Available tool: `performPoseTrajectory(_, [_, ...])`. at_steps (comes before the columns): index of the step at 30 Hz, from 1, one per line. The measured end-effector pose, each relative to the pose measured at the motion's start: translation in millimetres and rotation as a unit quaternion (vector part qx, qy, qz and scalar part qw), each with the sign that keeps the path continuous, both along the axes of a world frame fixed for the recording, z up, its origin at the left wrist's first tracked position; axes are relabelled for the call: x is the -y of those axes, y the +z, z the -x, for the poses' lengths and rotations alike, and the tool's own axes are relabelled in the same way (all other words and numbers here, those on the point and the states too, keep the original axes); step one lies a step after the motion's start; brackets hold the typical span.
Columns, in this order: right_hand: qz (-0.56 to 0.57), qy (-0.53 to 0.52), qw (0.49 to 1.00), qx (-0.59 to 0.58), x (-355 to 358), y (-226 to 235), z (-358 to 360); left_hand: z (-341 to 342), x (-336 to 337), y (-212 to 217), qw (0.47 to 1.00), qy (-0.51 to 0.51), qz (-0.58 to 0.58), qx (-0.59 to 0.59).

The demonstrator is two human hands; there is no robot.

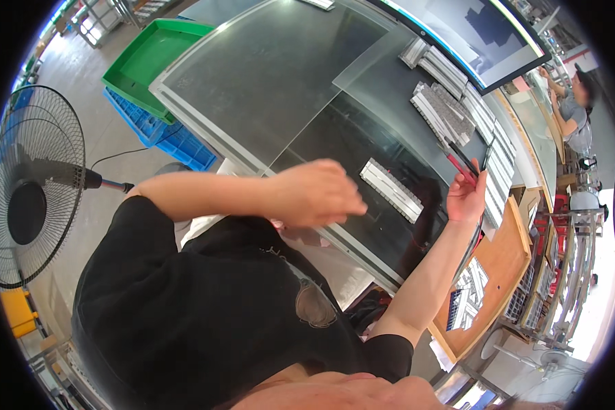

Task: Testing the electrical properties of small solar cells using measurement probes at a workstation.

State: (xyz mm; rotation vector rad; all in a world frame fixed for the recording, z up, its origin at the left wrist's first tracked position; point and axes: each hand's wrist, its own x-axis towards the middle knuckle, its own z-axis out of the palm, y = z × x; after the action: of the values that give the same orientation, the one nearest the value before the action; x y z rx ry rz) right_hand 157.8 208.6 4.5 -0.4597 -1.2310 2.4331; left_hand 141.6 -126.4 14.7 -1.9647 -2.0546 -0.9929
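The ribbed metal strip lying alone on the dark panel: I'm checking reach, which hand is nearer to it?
Left. The left hand hovers just beside the ribbed metal strip; the right hand, gripping a red-handled tool, is farther off.

A dark counter point(389, 123) is carrying a large framed glass panel point(266, 75). Beyond the panel, silver ribbed metal strips point(444, 109) are lying in rows; just beside its near corner, one more silver ribbed strip point(391, 189) is lying alone.
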Motion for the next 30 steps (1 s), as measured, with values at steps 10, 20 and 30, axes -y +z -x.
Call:
performPoseTrajectory(10, [-0.009,-0.061,0.997,0.039,6.0,-2.9,6.0,151.6,-133.1,-28.6,0.970,0.164,0.038,-0.174])
performPoseTrajectory(20, [-0.035,-0.101,0.993,0.053,13.8,3.7,5.6,144.5,-135.0,-33.5,0.970,0.121,0.084,-0.196])
performPoseTrajectory(30, [-0.054,-0.112,0.990,0.063,14.5,3.8,5.7,134.8,-121.7,-36.3,0.977,0.119,0.096,-0.147])
